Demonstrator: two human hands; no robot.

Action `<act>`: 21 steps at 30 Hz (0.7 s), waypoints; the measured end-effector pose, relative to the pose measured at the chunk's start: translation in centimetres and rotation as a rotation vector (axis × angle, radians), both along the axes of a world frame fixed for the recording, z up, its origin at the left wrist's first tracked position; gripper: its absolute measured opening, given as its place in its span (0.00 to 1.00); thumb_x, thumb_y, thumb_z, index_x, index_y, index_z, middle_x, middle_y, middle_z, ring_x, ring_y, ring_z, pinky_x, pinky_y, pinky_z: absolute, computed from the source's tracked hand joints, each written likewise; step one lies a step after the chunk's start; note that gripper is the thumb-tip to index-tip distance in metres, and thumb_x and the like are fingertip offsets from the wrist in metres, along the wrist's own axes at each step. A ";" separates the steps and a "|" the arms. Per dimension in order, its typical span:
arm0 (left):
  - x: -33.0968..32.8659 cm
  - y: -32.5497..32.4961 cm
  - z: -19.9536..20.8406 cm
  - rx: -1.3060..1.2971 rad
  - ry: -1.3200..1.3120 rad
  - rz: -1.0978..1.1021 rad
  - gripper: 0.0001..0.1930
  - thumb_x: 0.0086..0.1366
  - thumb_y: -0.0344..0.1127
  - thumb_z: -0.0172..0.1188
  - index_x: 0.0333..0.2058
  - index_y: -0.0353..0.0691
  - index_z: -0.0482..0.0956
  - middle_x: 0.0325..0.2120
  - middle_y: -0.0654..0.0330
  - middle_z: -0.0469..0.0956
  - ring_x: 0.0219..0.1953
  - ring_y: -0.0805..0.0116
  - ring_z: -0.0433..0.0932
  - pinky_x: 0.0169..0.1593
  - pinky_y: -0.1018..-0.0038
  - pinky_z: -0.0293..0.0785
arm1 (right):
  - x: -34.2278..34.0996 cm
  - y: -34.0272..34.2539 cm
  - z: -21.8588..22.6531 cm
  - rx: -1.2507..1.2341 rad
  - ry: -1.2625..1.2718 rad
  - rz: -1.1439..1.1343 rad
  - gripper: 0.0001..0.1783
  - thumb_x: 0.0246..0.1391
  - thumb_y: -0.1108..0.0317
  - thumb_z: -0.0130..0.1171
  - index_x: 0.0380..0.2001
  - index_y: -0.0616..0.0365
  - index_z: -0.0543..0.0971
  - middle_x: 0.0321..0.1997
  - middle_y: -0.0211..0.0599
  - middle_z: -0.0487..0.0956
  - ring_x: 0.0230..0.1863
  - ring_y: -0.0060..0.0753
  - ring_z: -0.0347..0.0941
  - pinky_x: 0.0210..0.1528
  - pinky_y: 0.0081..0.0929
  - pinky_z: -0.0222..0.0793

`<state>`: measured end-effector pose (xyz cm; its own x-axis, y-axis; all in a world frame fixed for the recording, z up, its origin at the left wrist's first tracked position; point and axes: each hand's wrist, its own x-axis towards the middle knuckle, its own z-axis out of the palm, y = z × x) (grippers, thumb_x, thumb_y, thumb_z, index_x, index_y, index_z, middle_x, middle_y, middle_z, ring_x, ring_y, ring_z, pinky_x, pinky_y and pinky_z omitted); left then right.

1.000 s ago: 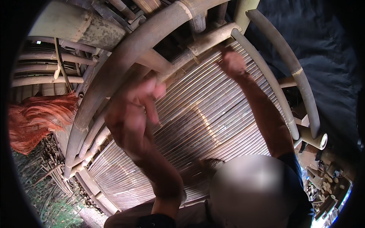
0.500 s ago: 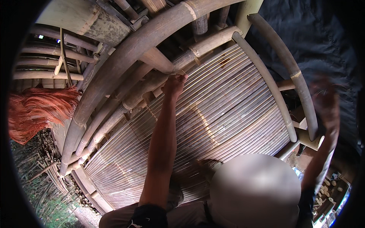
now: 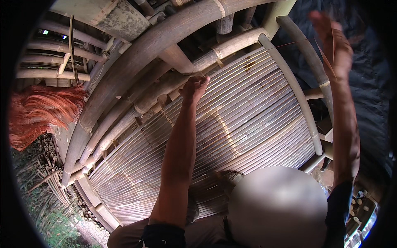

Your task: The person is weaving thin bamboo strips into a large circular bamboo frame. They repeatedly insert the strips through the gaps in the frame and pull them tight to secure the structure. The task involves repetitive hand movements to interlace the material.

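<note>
Pinching at the top edge of the slat panel (image 3: 231, 124), the left hand (image 3: 194, 87) is seen just above the frame's centre, fingers closed where the slats meet the thick curved poles (image 3: 136, 66). What is gripped there is too small to tell; it may be a thin strand or the end of a slat. The right hand (image 3: 337, 47) is raised in the upper right, blurred, with a fine reddish strand (image 3: 326, 62) held between its closed fingers and running down beside the wrist. A bundle of similar orange-red fibre (image 3: 39, 113) is seen at the left edge, well apart from both hands.

The strand is judged to be very light, limp and easily snapped or tangled; it is best taken near its end with the fingertips and kept under gentle tension. The slats are judged stiff yet springy, with edges likely to splinter, and are best gripped across their flat faces.
</note>
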<state>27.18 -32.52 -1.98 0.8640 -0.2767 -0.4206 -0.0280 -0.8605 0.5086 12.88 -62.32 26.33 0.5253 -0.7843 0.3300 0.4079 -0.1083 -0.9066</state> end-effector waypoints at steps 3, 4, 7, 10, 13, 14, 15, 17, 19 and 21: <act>0.0 -0.2 0.4 0.021 0.012 -0.032 0.27 0.64 0.67 0.47 0.44 0.55 0.83 0.46 0.58 0.81 0.51 0.54 0.78 0.59 0.45 0.57 | -4.1 -2.6 -3.6 -1.170 1.099 0.382 0.13 0.61 0.61 0.53 0.40 0.59 0.79 0.39 0.39 0.82 0.39 0.35 0.80 0.40 0.32 0.76; -0.2 0.3 0.5 0.042 0.005 -0.031 0.27 0.64 0.66 0.46 0.44 0.55 0.84 0.46 0.58 0.81 0.51 0.53 0.78 0.60 0.45 0.57 | -5.1 -1.9 -4.9 -1.311 1.279 0.582 0.12 0.60 0.62 0.54 0.38 0.58 0.79 0.40 0.40 0.82 0.40 0.37 0.80 0.41 0.33 0.76; -0.3 0.9 -0.1 0.017 -0.029 -0.041 0.28 0.65 0.66 0.45 0.44 0.53 0.84 0.46 0.57 0.81 0.51 0.52 0.78 0.59 0.46 0.58 | -7.9 5.6 -3.4 -1.208 1.494 1.090 0.11 0.58 0.63 0.55 0.39 0.55 0.81 0.41 0.41 0.82 0.45 0.39 0.79 0.55 0.39 0.70; 0.6 2.8 -0.1 0.088 -0.119 -0.023 0.27 0.67 0.63 0.43 0.48 0.54 0.82 0.44 0.54 0.82 0.49 0.53 0.78 0.58 0.48 0.59 | -6.3 0.5 -5.6 -0.963 1.301 0.888 0.14 0.61 0.60 0.54 0.43 0.56 0.80 0.35 0.35 0.82 0.44 0.29 0.79 0.49 0.30 0.74; -1.4 0.1 1.4 0.146 -0.167 -0.150 0.27 0.69 0.61 0.39 0.49 0.53 0.81 0.44 0.52 0.81 0.49 0.52 0.78 0.60 0.47 0.57 | -4.7 -6.9 -1.7 -0.936 1.459 0.737 0.16 0.63 0.59 0.53 0.46 0.57 0.79 0.36 0.31 0.82 0.41 0.28 0.79 0.46 0.25 0.75; -1.9 0.0 2.3 0.193 -0.190 -0.174 0.27 0.70 0.61 0.38 0.49 0.53 0.81 0.45 0.51 0.81 0.49 0.52 0.78 0.60 0.46 0.56 | -4.3 -6.1 -2.1 -0.782 1.382 0.628 0.16 0.64 0.59 0.52 0.47 0.57 0.78 0.39 0.32 0.82 0.42 0.28 0.79 0.45 0.25 0.75; -2.2 -0.3 3.1 0.172 -0.058 -0.210 0.29 0.71 0.61 0.34 0.55 0.50 0.76 0.53 0.49 0.75 0.54 0.51 0.74 0.64 0.43 0.52 | -3.9 -5.3 -2.7 -0.631 1.300 0.525 0.17 0.64 0.58 0.51 0.49 0.57 0.78 0.41 0.33 0.82 0.42 0.29 0.79 0.43 0.26 0.75; -5.9 0.8 2.8 0.153 -0.447 -0.268 0.32 0.71 0.62 0.32 0.64 0.51 0.64 0.64 0.47 0.62 0.65 0.51 0.63 0.67 0.40 0.44 | -6.7 -8.2 -4.3 -0.638 0.802 0.552 0.24 0.64 0.51 0.50 0.55 0.55 0.74 0.49 0.36 0.80 0.42 0.29 0.79 0.36 0.27 0.74; -8.8 4.6 2.6 0.109 -0.701 -0.211 0.34 0.70 0.61 0.40 0.67 0.46 0.58 0.67 0.47 0.57 0.68 0.43 0.55 0.64 0.32 0.45 | -8.4 -9.1 -1.8 -0.533 0.903 0.578 0.30 0.61 0.44 0.51 0.57 0.54 0.72 0.54 0.39 0.78 0.44 0.32 0.78 0.35 0.28 0.75; -12.0 4.9 3.8 0.141 -0.630 -0.296 0.37 0.70 0.62 0.39 0.70 0.47 0.50 0.71 0.48 0.45 0.72 0.45 0.42 0.67 0.35 0.39 | -12.4 -9.1 4.7 -0.644 1.246 0.225 0.27 0.58 0.51 0.53 0.53 0.58 0.73 0.52 0.42 0.78 0.44 0.37 0.78 0.40 0.31 0.76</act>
